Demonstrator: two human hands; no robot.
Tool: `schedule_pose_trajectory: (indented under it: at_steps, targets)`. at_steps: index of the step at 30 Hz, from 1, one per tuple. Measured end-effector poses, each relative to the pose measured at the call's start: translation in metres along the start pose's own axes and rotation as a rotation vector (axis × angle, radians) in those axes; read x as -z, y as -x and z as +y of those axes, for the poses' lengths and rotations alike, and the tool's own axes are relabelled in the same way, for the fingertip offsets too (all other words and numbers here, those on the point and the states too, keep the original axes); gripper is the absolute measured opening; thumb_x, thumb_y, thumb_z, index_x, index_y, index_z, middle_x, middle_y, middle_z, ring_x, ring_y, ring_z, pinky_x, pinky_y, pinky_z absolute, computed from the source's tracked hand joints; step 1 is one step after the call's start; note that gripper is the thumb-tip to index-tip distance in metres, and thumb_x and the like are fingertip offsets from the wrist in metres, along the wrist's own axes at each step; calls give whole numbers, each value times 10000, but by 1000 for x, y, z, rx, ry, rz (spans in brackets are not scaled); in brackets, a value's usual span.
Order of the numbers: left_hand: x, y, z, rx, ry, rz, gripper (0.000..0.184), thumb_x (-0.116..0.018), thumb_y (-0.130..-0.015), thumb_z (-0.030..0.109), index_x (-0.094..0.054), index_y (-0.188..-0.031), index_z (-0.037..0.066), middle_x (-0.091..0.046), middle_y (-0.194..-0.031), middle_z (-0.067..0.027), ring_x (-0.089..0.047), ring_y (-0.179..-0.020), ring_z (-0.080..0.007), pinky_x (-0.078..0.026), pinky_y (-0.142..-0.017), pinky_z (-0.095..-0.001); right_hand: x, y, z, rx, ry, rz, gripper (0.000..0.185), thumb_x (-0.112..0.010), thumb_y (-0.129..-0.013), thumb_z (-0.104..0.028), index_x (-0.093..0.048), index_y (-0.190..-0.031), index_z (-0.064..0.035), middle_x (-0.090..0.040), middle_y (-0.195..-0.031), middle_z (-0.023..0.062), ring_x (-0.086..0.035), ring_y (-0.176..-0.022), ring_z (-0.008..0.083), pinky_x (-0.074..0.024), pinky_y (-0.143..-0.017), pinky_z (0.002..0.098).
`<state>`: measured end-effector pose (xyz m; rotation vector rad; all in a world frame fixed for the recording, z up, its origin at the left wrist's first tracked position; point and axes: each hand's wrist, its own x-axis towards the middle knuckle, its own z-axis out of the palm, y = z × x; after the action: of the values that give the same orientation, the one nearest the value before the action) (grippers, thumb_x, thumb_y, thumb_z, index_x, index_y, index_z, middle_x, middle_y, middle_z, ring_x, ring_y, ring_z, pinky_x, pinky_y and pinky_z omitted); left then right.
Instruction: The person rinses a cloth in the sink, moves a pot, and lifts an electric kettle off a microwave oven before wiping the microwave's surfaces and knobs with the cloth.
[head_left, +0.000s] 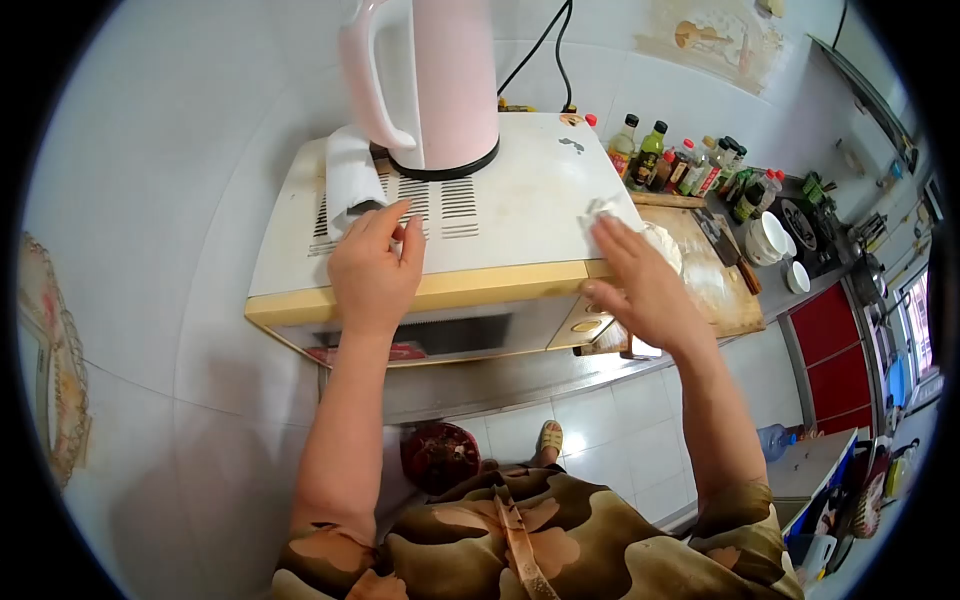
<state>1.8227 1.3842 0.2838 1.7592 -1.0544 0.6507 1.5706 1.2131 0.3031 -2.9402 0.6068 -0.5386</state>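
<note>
A cream-white microwave oven (530,220) has a vented top and yellow trim. My left hand (375,265) is over its front edge, fingers loosely bent beside the lower end of a white paper roll (350,175); no object shows between thumb and fingers. At the right end of the top, my right hand (645,290) presses a crumpled white tissue (598,210) under its fingertips, with the thumb apart. Behind the left hand stands a pink kettle (455,90) with a black base.
To the right, a floured wooden board (715,285) bears white dough (662,245) and a knife (725,245). Sauce bottles (650,155) line the wall, with white bowls (768,238) farther right. A dark red bucket (440,457) stands on the floor.
</note>
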Motion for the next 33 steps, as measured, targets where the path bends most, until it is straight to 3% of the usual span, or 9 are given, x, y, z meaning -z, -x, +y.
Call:
schedule_pose_trajectory:
  at_steps: [3, 8, 17, 23, 25, 27, 29, 30, 33]
  targets:
    - [3, 2, 2, -22, -26, -42, 143, -703, -826, 126, -716, -954, 64, -627, -710, -62, -583, -593, -220, -461, -558, -349, -19, -34, 2, 118, -111, -13, 682, -548, -948, -477, -476, -1375, 50, -427, -1470, 244, -379, -1380, 389, -311, -1142, 435]
    - [3, 3, 2, 10, 8, -68, 134, -710, -815, 123, -720, -939, 75, -634, -715, -59, -583, -581, -220, -463, -550, -338, -18, -79, 45, -49, -122, -71, 690, -508, -961, -497, -474, -1372, 56, -412, -1477, 251, -377, -1392, 342, -310, -1148, 377]
    - [2, 0, 2, -6, 12, -57, 140, -707, -824, 78, -716, -960, 47, -634, -719, -59, -548, -557, -175, -445, -533, -304, -42, -161, 64, 181, -87, -208, 624, -422, -1014, -403, -369, -1452, 39, -311, -1540, 246, -286, -1448, 338, -252, -1187, 382]
    - [1, 1, 3, 58, 82, -50, 150, -724, -793, 69, -715, -942, 57, -622, -696, -57, -546, -546, -186, -435, -513, -316, -45, -208, 102, 307, 406, -480, 595, -354, -1035, -398, -378, -1447, 31, -272, -1557, 248, -238, -1465, 347, -229, -1196, 386]
    - [3, -1, 2, 44, 67, -47, 147, -726, -793, 73, -713, -938, 57, -624, -698, -56, -550, -549, -186, -439, -516, -319, -37, -190, 86, -14, 20, -367, 619, -353, -1041, -400, -282, -1513, -7, -220, -1593, 210, -185, -1489, 322, -180, -1208, 398]
    - [2, -1, 1, -53, 32, -89, 143, -696, -842, 44, -711, -981, 15, -648, -742, -72, -542, -543, -142, -445, -513, -265, -49, -206, 102, 35, -22, -323, 602, -342, -1044, -389, -299, -1508, -8, -231, -1587, 214, -202, -1482, 333, -185, -1207, 394]
    - [2, -1, 0, -20, 26, -100, 144, -691, -842, 36, -709, -983, 17, -644, -737, -71, -536, -541, -143, -442, -506, -270, -35, -225, 95, 86, 186, -486, 594, -352, -1042, -374, -312, -1500, 1, -239, -1585, 210, -215, -1477, 333, -181, -1208, 395]
    - [2, -1, -1, -28, 34, -82, 143, -688, -844, 34, -709, -984, 17, -641, -735, -73, -536, -541, -144, -440, -505, -271, -53, -244, 113, 307, 506, -528, 591, -353, -1038, -357, -312, -1494, 17, -241, -1584, 212, -221, -1479, 310, -177, -1210, 381]
    - [3, 0, -3, -24, 48, -71, 141, -684, -847, 31, -708, -985, 17, -637, -732, -77, -537, -542, -147, -437, -504, -273, -63, -234, 87, 244, 183, -441, 587, -360, -1034, -342, -306, -1494, 19, -252, -1578, 216, -234, -1474, 303, -193, -1205, 362]
